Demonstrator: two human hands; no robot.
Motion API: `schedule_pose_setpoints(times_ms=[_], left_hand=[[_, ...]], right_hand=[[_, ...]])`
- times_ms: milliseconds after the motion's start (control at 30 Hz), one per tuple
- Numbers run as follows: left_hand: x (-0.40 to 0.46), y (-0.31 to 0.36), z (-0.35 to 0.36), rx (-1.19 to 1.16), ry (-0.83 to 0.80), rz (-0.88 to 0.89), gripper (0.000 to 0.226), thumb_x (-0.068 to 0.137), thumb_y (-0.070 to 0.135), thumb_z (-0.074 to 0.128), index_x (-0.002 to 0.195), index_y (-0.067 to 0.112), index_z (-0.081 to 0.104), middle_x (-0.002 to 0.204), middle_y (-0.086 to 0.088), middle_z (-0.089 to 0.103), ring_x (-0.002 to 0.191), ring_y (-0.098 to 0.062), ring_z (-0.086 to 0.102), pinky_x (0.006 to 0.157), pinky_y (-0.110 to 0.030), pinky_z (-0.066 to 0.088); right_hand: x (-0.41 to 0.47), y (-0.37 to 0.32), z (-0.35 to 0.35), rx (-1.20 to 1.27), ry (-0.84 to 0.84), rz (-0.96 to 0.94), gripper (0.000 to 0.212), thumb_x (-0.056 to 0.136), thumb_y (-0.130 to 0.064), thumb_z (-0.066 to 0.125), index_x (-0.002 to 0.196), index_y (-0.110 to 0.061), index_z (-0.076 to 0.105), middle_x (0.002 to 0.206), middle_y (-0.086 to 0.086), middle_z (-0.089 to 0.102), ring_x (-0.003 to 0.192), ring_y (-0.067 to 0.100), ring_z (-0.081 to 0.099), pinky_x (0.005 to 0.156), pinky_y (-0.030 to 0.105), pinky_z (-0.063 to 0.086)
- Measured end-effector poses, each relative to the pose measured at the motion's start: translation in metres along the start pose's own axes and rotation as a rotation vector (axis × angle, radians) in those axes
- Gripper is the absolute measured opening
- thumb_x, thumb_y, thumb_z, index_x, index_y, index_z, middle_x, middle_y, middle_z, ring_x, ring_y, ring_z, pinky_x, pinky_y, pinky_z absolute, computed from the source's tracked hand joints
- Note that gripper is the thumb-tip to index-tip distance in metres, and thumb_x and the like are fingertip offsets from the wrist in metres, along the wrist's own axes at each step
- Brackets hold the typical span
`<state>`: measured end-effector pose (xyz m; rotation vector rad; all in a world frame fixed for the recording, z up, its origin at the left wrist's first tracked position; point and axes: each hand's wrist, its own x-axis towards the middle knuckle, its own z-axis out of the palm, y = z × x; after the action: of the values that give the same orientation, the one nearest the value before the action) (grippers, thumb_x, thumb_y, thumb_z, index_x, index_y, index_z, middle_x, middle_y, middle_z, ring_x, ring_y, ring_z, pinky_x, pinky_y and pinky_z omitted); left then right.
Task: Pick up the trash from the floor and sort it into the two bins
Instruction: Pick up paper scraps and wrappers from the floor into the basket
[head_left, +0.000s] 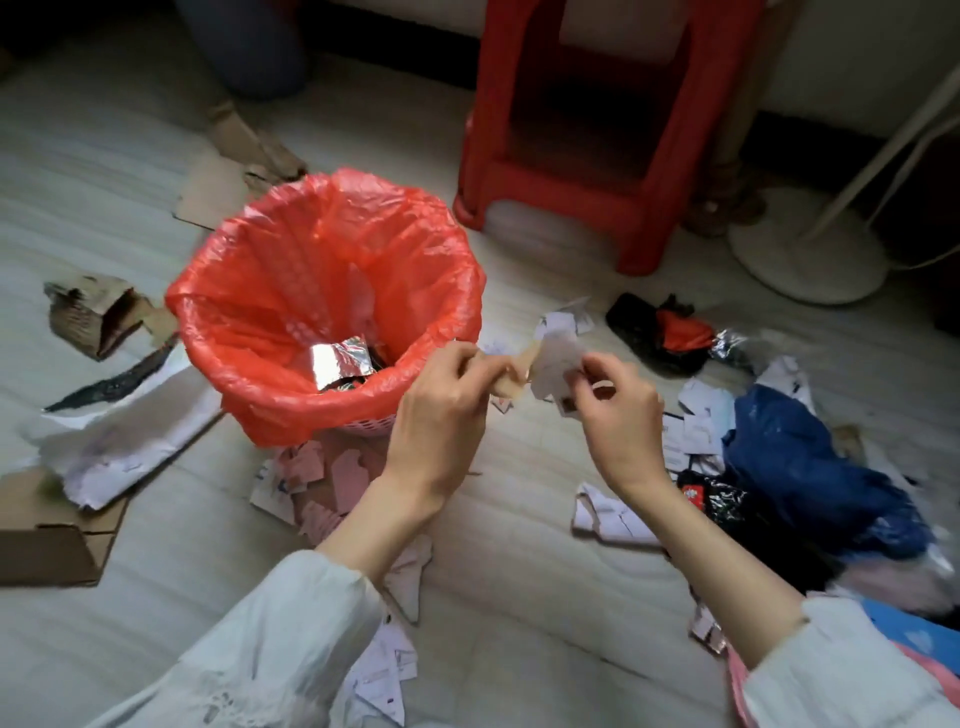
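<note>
Fingers (470, 364) of both hands pinch a torn paper scrap (550, 358) beside the red-lined bin (249, 405), which sits nearer the left hand (447, 405).

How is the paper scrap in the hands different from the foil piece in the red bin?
The paper scrap is white and dull; the foil piece is silver and shiny. The scrap is held up in the air, pinched between the left hand and the right hand, while the foil lies at the bottom of the red bin. The scrap is not yet sorted; the foil already is. Both are thin, crumpled trash.
</note>
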<state>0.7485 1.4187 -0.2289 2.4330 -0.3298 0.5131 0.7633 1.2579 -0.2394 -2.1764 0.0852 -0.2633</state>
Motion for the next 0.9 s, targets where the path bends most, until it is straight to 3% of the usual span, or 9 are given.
schedule_pose_setpoints(times_ms=[100, 200, 300, 400, 500, 633, 733, 800, 900], left_hand=[[0.027, -0.004, -0.039, 0.045, 0.152, -0.029, 0.028, 0.078, 0.004, 0.049, 0.097, 0.005, 0.070, 0.087, -0.015, 0.059, 0.077, -0.030, 0.059, 0.062, -0.037, 0.049], [0.037, -0.028, -0.071, 0.139, 0.181, -0.130, 0.031, 0.076, -0.004, 0.054, 0.102, 0.005, 0.069, 0.092, -0.018, 0.058, 0.084, -0.033, 0.058, 0.073, -0.036, 0.046], [0.039, -0.053, -0.089, 0.207, 0.029, -0.268, 0.044, 0.080, -0.005, 0.054, 0.123, 0.005, 0.058, 0.117, -0.024, 0.054, 0.109, -0.040, 0.050, 0.096, -0.042, 0.041], [0.032, -0.063, -0.098, 0.186, -0.130, -0.372, 0.061, 0.084, 0.002, 0.055, 0.142, 0.010, 0.035, 0.145, -0.025, 0.031, 0.137, -0.035, 0.027, 0.113, -0.038, 0.022], [0.020, -0.059, -0.105, 0.170, -0.032, -0.241, 0.048, 0.083, -0.001, 0.050, 0.130, 0.005, 0.050, 0.133, -0.020, 0.047, 0.126, -0.033, 0.043, 0.107, -0.033, 0.032], [-0.027, -0.044, -0.098, 0.121, 0.018, -0.120, 0.030, 0.082, 0.011, 0.045, 0.105, 0.010, 0.064, 0.101, -0.006, 0.061, 0.093, -0.024, 0.060, 0.075, -0.033, 0.049], [-0.083, -0.050, -0.080, 0.097, -0.075, -0.145, 0.026, 0.082, 0.020, 0.043, 0.096, 0.015, 0.064, 0.090, 0.000, 0.062, 0.078, -0.019, 0.061, 0.057, -0.033, 0.051], [-0.121, -0.071, -0.064, 0.091, -0.210, -0.270, 0.032, 0.082, 0.026, 0.037, 0.096, 0.016, 0.064, 0.089, 0.000, 0.062, 0.076, -0.019, 0.060, 0.056, -0.034, 0.052], [-0.161, -0.112, -0.044, 0.178, -0.449, -0.433, 0.040, 0.082, 0.023, 0.038, 0.113, 0.011, 0.060, 0.107, -0.013, 0.058, 0.097, -0.034, 0.058, 0.074, -0.041, 0.052]], right_hand=[[0.021, -0.054, 0.003, 0.246, -0.064, 0.121, 0.009, 0.085, -0.008, 0.062, 0.081, -0.015, 0.066, 0.074, -0.006, 0.065, 0.070, 0.005, 0.058, 0.071, 0.023, 0.047], [0.035, -0.088, 0.027, 0.370, -0.187, 0.257, 0.006, 0.079, -0.008, 0.061, 0.076, -0.005, 0.066, 0.080, 0.011, 0.070, 0.075, 0.014, 0.059, 0.074, 0.037, 0.051], [0.045, -0.113, 0.054, 0.358, -0.311, 0.307, 0.017, 0.072, -0.016, 0.058, 0.082, -0.004, 0.064, 0.077, 0.010, 0.065, 0.075, 0.024, 0.057, 0.073, 0.045, 0.051], [0.043, -0.123, 0.075, 0.359, -0.453, 0.306, 0.016, 0.078, -0.021, 0.056, 0.091, -0.013, 0.061, 0.086, 0.003, 0.062, 0.085, 0.020, 0.061, 0.089, 0.052, 0.051], [0.029, -0.127, 0.075, 0.285, -0.413, 0.231, 0.038, 0.087, -0.019, 0.051, 0.124, -0.014, 0.055, 0.112, 0.004, 0.061, 0.106, 0.023, 0.060, 0.097, 0.048, 0.047], [-0.018, -0.104, 0.068, 0.217, -0.458, 0.242, 0.019, 0.091, -0.013, 0.045, 0.085, -0.025, 0.058, 0.075, -0.001, 0.066, 0.067, 0.020, 0.064, 0.074, 0.042, 0.054], [-0.057, -0.065, 0.078, -0.042, -0.709, 0.197, 0.015, 0.090, -0.013, 0.047, 0.088, -0.021, 0.061, 0.083, 0.005, 0.068, 0.078, 0.028, 0.065, 0.078, 0.042, 0.051], [-0.072, -0.042, 0.092, -0.332, -0.866, 0.108, 0.022, 0.090, -0.017, 0.049, 0.106, -0.010, 0.061, 0.106, 0.012, 0.068, 0.101, 0.031, 0.061, 0.088, 0.039, 0.048], [-0.097, -0.015, 0.116, -0.566, -1.038, 0.059, 0.036, 0.092, -0.021, 0.047, 0.123, -0.004, 0.051, 0.123, 0.019, 0.057, 0.115, 0.034, 0.053, 0.095, 0.039, 0.043]])
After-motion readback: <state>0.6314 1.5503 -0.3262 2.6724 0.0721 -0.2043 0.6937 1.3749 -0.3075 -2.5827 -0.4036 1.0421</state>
